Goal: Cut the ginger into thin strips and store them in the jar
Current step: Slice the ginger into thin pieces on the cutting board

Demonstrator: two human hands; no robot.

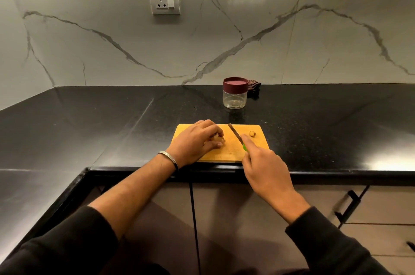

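Black counter [112,131]; orange-tan board [226,153]; maroon-lidded clear jar [235,93]; green knife handle [244,146]; grey-veined white wall [224,27].

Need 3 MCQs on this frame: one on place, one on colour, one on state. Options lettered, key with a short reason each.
1. Where does the jar stand?
A. on the board
B. on the counter behind the board
C. in the left hand

2. What colour is the knife handle?
A. green
B. red
C. black

3. What state is the jar in?
A. open, full of strips
B. lying on its side
C. lidded, nearly empty

Key:
1 B: the jar stands on the black counter beyond the board.
2 A: green shows just ahead of the right hand.
3 C: the maroon lid is on, and the clear body shows almost nothing inside.
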